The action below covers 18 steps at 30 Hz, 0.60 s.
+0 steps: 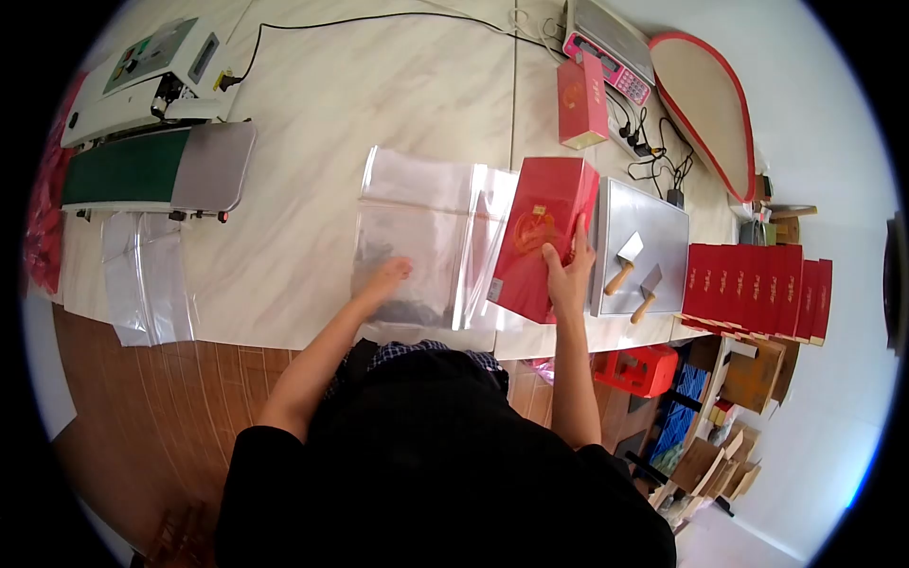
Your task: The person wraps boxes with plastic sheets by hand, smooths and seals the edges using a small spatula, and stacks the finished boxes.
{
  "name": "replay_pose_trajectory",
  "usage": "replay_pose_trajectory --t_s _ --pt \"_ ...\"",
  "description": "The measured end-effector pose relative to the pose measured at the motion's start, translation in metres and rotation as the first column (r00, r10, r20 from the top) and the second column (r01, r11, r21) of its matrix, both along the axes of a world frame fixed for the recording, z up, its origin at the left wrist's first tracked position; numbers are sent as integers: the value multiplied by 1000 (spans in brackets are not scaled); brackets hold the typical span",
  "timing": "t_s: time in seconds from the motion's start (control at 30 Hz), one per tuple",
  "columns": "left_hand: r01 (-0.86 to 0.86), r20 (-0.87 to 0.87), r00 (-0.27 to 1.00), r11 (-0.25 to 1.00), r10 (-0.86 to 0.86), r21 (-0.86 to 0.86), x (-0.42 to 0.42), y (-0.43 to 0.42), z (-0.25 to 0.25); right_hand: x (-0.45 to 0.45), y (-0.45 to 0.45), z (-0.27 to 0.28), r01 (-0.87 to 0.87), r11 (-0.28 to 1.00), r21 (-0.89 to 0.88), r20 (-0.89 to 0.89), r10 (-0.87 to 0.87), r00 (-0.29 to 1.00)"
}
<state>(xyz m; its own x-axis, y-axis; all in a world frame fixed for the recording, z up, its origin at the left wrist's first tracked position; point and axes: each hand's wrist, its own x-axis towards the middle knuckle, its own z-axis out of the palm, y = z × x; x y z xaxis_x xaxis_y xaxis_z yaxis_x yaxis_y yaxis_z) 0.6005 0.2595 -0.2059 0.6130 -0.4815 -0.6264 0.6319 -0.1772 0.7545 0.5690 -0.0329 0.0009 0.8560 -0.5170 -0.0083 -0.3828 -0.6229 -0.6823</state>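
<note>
My right hand [569, 276] grips a red gift box [542, 222] with gold print by its right side, thumb on the top face. The box is tilted over the right edge of a stack of clear plastic bags [417, 180] on the table. On the left part of those bags lies my left hand [388, 276], its fingers curled together and pinching the film.
Right of the box, a metal tray [653, 213] carries two wooden-handled scrapers [629, 248]. Several red boxes [753, 289] stand in a row beyond it. A smaller red box [581, 99] is near the scale [611, 47]. A sealing machine [142, 142] sits at left.
</note>
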Motion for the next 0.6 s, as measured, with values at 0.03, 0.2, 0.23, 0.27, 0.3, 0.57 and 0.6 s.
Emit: replay_pose_trajectory --t_s 0.03,0.2,0.23,0.27,0.3,0.57,0.6 --pt "-43 -57 997 999 43 15 1 2 6 -1 2 14 -39 998 -44 47 41 998" --pt "-162 -197 970 983 143 -83 14 21 28 -5 39 56 -347 851 -394 108 418 902" --pt "-211 -223 959 966 175 -150 16 27 29 -7 45 50 -431 803 -410 78 502 861" --pt "-209 -223 959 967 174 -145 18 32 29 -8 53 46 -522 751 -404 24 580 814" --pt "-263 -258 942 951 217 -161 22 37 30 -9 61 42 -609 690 -392 -28 652 757" --pt "-453 -392 851 866 349 -212 27 75 17 -22 83 -23 -887 332 -322 -236 879 415" --pt "-458 -424 834 872 354 -173 29 77 17 -23 82 -27 -900 311 -304 -254 884 392"
